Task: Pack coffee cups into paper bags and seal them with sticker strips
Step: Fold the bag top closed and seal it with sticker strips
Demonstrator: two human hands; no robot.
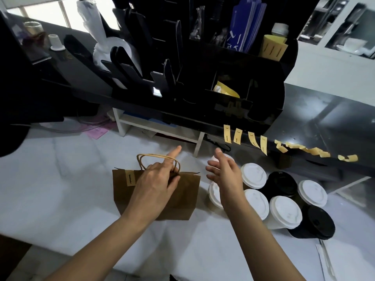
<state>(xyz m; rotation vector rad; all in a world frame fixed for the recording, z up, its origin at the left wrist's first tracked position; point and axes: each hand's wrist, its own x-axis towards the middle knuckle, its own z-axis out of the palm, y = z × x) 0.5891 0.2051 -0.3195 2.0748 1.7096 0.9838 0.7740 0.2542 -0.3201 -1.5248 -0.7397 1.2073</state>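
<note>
Hands (156, 179) on sealed bag (182, 195)

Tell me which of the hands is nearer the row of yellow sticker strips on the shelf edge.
Right. The right hand hangs open above the cups, just below-left of the sticker strips. The left hand is farther left, gripping the paper bag by its top.

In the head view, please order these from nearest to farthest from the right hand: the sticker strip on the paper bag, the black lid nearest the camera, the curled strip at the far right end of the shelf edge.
Measured from the right hand:
1. Sticker strip on the paper bag, to its left, beyond the left hand.
2. Black lid nearest the camera, lower right.
3. Curled strip at the shelf's far right end, far right.
</note>
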